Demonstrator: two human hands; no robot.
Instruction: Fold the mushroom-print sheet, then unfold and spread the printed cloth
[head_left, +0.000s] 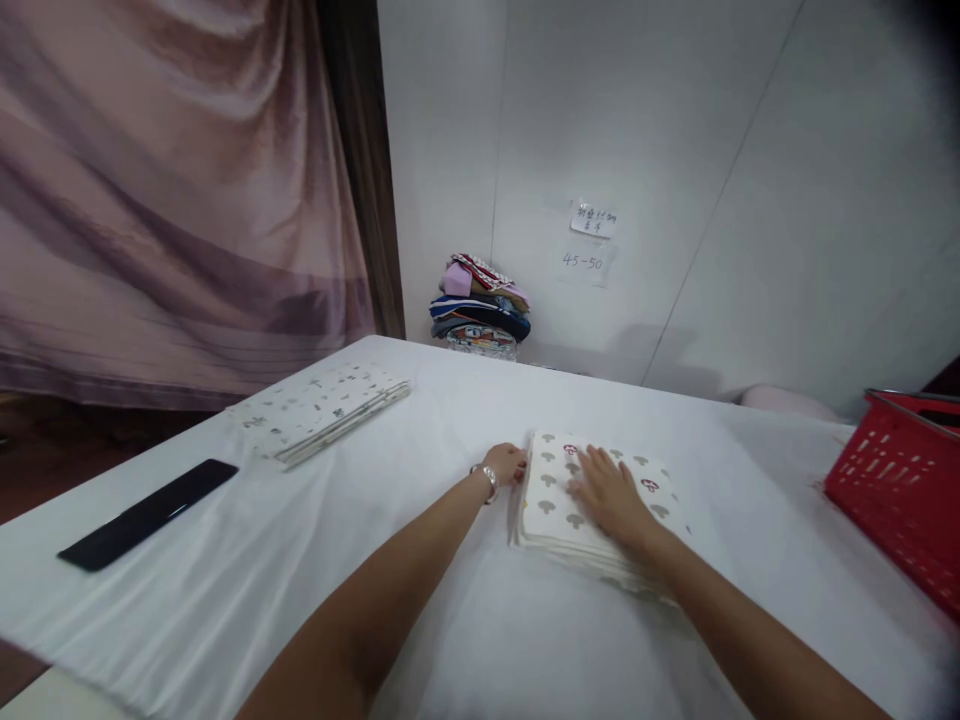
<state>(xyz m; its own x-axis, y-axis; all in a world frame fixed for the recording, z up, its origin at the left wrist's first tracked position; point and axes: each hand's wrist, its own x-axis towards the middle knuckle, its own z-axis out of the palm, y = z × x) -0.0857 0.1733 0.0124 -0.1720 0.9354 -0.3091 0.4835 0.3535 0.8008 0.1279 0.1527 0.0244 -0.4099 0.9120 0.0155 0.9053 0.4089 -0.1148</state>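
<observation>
A stack of folded white cloth (551, 500) printed with grey and red mushrooms lies on the table in front of me. My right hand (611, 495) rests flat on top of it, fingers stretched out and a little apart. At the left edge of the stack is my left hand (507, 464), wearing a silver bracelet (491, 484). Its fingers are curled in against the cloth's edge, and their tips are partly hidden.
Another folded patterned cloth (319, 405) lies at the left, beyond a dark flat object (150, 512). A red basket (900, 490) stands at the right on the white-covered table (420, 600). Folded fabrics (480, 305) are piled by the wall, below handwritten paper signs (589, 250).
</observation>
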